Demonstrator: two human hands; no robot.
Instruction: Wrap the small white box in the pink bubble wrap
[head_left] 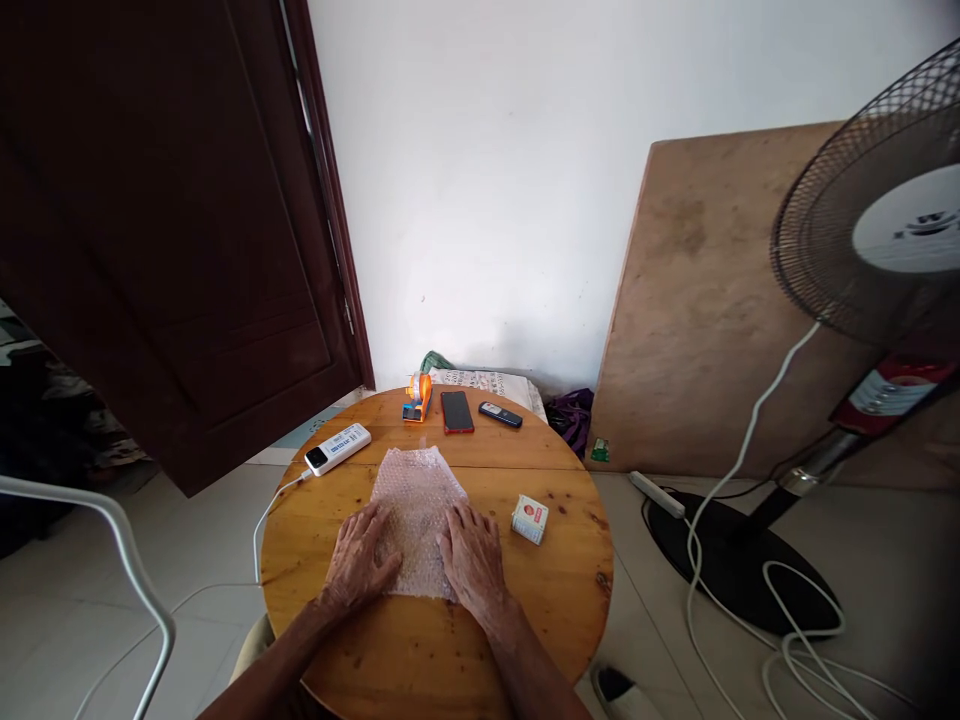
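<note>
A plain white wall (480, 200) fills the middle of the room, softly bright, with faint shadow low down. On the left stands a dark reddish-brown panelled door (172, 230); on the right, a large brown board (690, 300) stands against the wall beside a pedestal fan (904, 230) with a round black base. A white sack (491, 381) lies behind the round wooden table (562, 600), and pale tiles cover the floor (660, 635).

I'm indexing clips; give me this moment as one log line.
left hand: on bubble wrap; right hand: on bubble wrap; nearby: small printed box; support: round wooden table
</note>
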